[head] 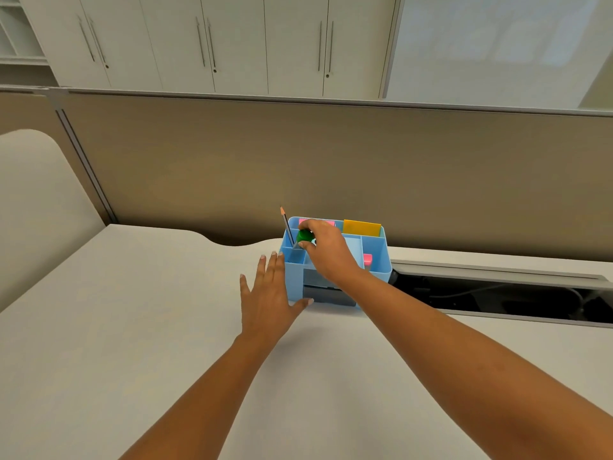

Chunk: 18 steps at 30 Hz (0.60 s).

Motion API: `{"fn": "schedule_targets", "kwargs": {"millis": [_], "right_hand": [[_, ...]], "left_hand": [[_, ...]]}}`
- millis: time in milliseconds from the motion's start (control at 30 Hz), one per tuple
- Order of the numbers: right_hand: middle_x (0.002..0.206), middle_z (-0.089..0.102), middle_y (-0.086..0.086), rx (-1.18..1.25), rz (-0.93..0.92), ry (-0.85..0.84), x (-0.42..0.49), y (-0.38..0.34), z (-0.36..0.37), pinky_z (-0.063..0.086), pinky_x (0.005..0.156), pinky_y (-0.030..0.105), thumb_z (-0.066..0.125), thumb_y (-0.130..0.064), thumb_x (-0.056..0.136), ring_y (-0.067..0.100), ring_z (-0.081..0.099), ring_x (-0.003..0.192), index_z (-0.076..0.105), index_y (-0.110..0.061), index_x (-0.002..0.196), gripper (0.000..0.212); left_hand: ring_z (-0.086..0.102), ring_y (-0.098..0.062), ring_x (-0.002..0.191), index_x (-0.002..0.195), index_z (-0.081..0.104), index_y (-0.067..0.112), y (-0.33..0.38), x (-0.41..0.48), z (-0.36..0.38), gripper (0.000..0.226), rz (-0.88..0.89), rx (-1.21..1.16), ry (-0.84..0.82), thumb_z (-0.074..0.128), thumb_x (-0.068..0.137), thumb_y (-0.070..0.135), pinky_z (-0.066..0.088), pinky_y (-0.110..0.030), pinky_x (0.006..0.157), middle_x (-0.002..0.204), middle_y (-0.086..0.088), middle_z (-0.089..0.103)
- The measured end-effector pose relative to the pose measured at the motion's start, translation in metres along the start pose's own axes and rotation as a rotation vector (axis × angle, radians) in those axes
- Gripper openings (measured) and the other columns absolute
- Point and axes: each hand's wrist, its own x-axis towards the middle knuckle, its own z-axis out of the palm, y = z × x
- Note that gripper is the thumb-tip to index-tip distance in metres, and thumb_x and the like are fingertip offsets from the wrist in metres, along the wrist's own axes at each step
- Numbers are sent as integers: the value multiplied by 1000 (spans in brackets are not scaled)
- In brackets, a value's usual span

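A light blue desk organizer [378, 260] stands on the white desk [132, 327] against the partition. My right hand [326, 250] reaches over it and pinches a green-capped object [303, 236] above the front left compartment. A black pencil [287, 225] stands upright in that left corner. My left hand [268, 293] lies flat with straight fingers against the organizer's left side, thumb along its front base. Yellow sticky notes [361, 227] and pink notes [302, 221] sit in the back compartments. A pink item [367, 259] stands in the right compartment.
A tan partition wall [331, 167] rises right behind the organizer. To the right, an open cable tray [497, 293] with dark cables cuts into the desk. White cabinets [232, 44] stand beyond the partition. A rounded beige panel [36, 194] stands at the left.
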Motion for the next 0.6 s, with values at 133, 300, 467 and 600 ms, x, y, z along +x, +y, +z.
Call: {"fn": "schedule_targets", "kwargs": {"millis": [133,300,467,600], "right_hand": [[122,58,15,-30,-86,42,-2,8,9,44,96,34,58,-14,86,28,55,110,53,-9,117,31],[125,58,15,-81,-107,1,-2,12,17,43,98,34,57,-17,87,28,54,112,52,-9,119,34],[125,58,13,-153,-109,-8,-3,18,21,41,98,32,58,-22,87,26,53,112,53,-11,119,34],[130,55,11,-163,-90,-11,-3,18,21,39,101,33,58,-24,87,25,51,116,51,-14,123,38]], "left_hand": [[-4,-21,146,145,-8,20,-1,2,8,94,-1,10,7,40,79,65,0,-50,116,158,-2,-4],[-5,-21,146,145,-8,19,-2,4,14,94,3,-7,2,42,80,63,-1,-50,116,158,-2,-4],[-5,-20,146,145,-8,20,-3,5,19,93,4,-25,13,42,80,63,-3,-50,116,158,-1,-3],[-6,-21,146,145,-9,20,-3,5,22,93,-3,-45,7,43,80,62,-4,-49,116,158,-2,-5]]}}
